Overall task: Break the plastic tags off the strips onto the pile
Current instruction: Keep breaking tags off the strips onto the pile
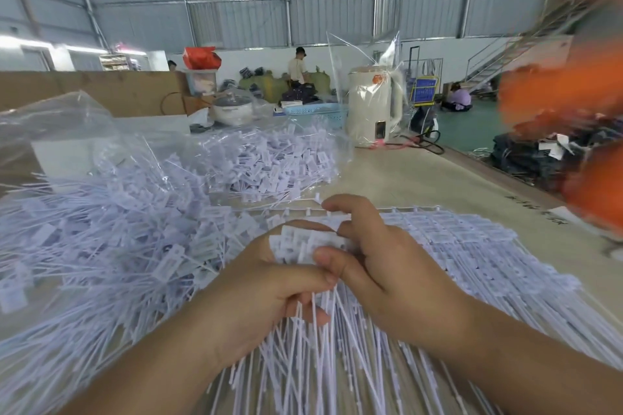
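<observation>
One bunch of tags, centre-near: my left hand grips it, right hand pinches heads. Light, thin, brittle-looking; hold nr heads. Pile left; strips right.

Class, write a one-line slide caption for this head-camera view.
Left hand and right hand grip a bunch of white tags beside the loose pile.

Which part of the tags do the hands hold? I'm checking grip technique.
Left hand grips a bunch of tags just below their flat heads; right hand pinches the heads.
</observation>
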{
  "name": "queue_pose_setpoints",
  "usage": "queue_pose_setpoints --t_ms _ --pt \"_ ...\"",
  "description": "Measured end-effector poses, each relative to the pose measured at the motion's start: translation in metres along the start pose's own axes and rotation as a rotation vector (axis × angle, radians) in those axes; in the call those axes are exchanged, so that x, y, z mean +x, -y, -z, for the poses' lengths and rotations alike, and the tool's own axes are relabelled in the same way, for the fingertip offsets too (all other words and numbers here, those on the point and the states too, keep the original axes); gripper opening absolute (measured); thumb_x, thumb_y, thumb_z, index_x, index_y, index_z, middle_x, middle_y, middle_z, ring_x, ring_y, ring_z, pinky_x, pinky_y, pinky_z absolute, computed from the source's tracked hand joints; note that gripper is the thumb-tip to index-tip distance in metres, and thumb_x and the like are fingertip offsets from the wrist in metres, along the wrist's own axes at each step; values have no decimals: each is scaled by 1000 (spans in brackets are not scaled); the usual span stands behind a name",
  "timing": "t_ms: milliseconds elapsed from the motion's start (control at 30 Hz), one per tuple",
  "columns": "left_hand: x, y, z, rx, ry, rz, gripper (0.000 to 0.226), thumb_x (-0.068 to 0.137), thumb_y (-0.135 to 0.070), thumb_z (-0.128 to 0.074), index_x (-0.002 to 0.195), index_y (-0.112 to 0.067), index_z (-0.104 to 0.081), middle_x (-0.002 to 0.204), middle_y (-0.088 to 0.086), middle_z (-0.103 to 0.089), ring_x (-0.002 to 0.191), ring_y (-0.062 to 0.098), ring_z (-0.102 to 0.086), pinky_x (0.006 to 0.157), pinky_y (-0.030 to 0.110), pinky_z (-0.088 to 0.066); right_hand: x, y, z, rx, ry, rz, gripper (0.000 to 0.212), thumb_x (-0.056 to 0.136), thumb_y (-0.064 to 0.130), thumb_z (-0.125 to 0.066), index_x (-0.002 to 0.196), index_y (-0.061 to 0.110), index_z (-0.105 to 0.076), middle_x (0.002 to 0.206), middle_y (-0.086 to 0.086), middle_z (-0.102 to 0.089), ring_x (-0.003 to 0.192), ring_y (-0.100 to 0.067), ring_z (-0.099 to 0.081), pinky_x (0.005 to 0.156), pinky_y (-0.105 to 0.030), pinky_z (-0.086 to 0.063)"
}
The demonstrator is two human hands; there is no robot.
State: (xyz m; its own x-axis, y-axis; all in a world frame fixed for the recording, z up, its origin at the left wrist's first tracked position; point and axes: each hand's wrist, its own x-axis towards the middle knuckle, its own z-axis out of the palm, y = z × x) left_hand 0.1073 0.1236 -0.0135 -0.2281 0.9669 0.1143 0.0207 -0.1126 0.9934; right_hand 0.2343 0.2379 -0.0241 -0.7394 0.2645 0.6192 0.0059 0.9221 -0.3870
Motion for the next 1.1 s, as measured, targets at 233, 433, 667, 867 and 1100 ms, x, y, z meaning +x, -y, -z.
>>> queue_pose_setpoints --t_ms 233,433,667,867,1100 --pt "2 1 -2 143 -206 -34 24 55 -16 -68 76 -22 -76 54 -4 -59 40 7 -44 41 23 -42 2 9 3 -161 91 50 53 98 52 -23 139 22 -39 70 16 -45 68 -13 -53 63 -35 -43" --pt "1 -7 14 37 -333 -86 37 39 -22 -74 75 -12 -74 61 14 -56 37 11 -39 37 20 -34 2 7 11 -224 108 35 50 98 54 -26 131 22 -47 70 20 -42 72 -13 -50 66 -35 -42" --pt "5 -3 14 69 -365 -114 20 53 -13 -69 71 -20 -75 64 12 -60 39 10 -44 36 21 -36 0 11 11 -191 35 18 35 95 58 -33 119 33 -35 69 17 -45 61 -7 -45 49 -21 -35" --pt "1 0 9 43 -192 -97 30 55 -20 -67 83 -9 -73 73 19 -54 46 16 -45 42 25 -37 -1 20 6 -101 -8 84 40 96 56 -35 128 37 -22 86 14 -53 74 -7 -53 57 -16 -40" --pt "-2 -5 3 18 -52 -55 28 77 -23 -75 93 0 -73 82 26 -71 63 34 -58 46 26 -41 -1 13 2 -133 96 103 64 93 60 -25 147 30 -11 77 10 -47 64 -5 -42 57 -25 -40"
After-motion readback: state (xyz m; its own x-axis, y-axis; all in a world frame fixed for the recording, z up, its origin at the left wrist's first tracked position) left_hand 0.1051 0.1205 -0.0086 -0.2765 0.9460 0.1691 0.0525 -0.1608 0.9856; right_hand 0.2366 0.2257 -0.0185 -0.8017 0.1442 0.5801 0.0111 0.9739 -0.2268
